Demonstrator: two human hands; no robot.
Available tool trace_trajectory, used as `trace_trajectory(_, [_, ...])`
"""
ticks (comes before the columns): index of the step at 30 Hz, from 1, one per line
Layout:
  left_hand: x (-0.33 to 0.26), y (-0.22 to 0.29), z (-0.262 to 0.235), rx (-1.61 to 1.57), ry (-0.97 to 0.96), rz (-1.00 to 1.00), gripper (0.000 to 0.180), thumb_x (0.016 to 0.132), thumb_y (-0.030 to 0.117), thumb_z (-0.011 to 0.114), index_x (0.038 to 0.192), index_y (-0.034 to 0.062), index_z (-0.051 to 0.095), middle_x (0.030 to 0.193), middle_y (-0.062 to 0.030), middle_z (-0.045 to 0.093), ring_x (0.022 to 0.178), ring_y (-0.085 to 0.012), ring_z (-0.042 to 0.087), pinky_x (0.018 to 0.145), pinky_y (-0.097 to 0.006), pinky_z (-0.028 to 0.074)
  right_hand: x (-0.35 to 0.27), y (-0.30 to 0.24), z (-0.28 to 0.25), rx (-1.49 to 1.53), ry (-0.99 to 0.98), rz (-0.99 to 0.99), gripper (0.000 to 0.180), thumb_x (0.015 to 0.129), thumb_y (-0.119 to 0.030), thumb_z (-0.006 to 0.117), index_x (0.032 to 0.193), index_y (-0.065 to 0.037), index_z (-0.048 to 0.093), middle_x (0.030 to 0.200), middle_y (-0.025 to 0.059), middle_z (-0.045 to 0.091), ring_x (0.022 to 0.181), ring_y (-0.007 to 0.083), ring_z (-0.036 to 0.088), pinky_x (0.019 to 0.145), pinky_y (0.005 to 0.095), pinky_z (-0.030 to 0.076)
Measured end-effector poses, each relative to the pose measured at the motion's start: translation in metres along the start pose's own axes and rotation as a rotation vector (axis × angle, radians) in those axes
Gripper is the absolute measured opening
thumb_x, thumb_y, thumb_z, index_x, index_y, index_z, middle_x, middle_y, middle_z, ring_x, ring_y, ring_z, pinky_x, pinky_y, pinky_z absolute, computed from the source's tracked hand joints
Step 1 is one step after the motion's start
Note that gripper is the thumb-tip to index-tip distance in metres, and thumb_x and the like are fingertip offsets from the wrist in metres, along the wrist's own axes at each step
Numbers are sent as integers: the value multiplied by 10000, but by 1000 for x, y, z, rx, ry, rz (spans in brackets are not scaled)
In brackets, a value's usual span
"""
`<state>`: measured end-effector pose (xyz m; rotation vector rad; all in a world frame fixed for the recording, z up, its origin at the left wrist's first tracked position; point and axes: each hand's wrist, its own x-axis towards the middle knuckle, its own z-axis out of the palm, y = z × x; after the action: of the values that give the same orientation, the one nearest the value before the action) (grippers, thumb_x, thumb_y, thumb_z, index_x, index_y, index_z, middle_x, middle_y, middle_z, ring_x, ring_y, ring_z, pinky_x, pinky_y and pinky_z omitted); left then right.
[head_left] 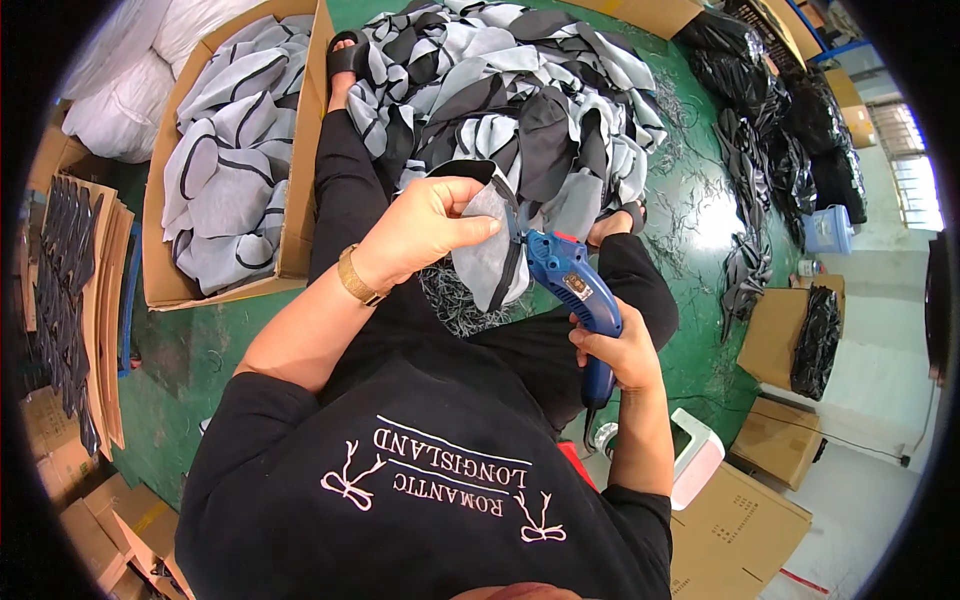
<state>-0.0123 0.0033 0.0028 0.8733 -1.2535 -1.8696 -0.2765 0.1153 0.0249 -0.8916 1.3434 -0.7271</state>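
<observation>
My left hand [432, 226], with a gold watch on the wrist, pinches a grey fabric piece with black edging [482, 258] between thumb and fingers, above my lap. In my right hand [625, 347] is a blue corded electric fabric cutter [572, 280], my fingers wrapped round its handle. The cutter's head meets the right edge of the fabric piece; the blade itself is too small to make out. Just beyond my hands lies a large heap of similar grey and black fabric pieces [470, 85].
An open cardboard box [158, 235] of grey pieces with black edging stands at my left. Dark thread scraps [675, 235] litter the green floor. Black plastic bags [735, 65], a blue-white bucket [828, 230] and cartons [778, 440] line the right side. Flat cardboard [112, 340] leans at far left.
</observation>
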Motion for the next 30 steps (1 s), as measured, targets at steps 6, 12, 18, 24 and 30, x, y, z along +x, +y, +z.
trace_trajectory(6, [0, 8, -7, 232, -69, -4, 120, 822, 44, 655, 931, -7, 646, 787, 59, 593, 693, -4, 490, 621, -192, 415, 2, -5, -5, -10, -50, 20, 295, 690, 33, 684, 963, 37, 573, 819, 77, 582, 561, 163, 572, 504, 279, 472])
trace_trajectory(12, [-6, 19, -4, 375, -155, 27, 65, 798, 44, 628, 761, 13, 585, 677, 91, 453, 615, 1, 350, 531, -197, 295, 2, -5, -8, -27, -73, 32, 313, 689, 38, 694, 978, 31, 573, 836, 73, 586, 563, 160, 573, 501, 278, 473])
trace_trajectory(18, [-2, 15, -8, 462, -222, 86, 75, 767, 20, 604, 731, -9, 545, 650, 78, 418, 633, -10, 346, 525, -218, 311, 5, -5, -11, -36, -95, 52, 334, 680, 41, 696, 991, 29, 575, 845, 75, 589, 558, 160, 574, 503, 275, 477])
trace_trajectory(24, [3, 17, -10, 798, -249, 248, 134, 729, 66, 595, 799, -32, 537, 630, -41, 482, 597, -47, 386, 523, -259, 379, 18, -5, -8, 136, -156, 85, 323, 666, -21, 711, 953, 33, 573, 716, 75, 575, 541, 161, 566, 493, 274, 475])
trace_trajectory(30, [6, 9, -28, 561, -189, 76, 262, 780, 4, 583, 1032, -54, 621, 881, 17, 639, 809, -44, 525, 726, -217, 451, 35, 1, -9, 284, -64, -55, 334, 684, -95, 681, 964, 27, 548, 673, 58, 530, 536, 150, 520, 488, 274, 444])
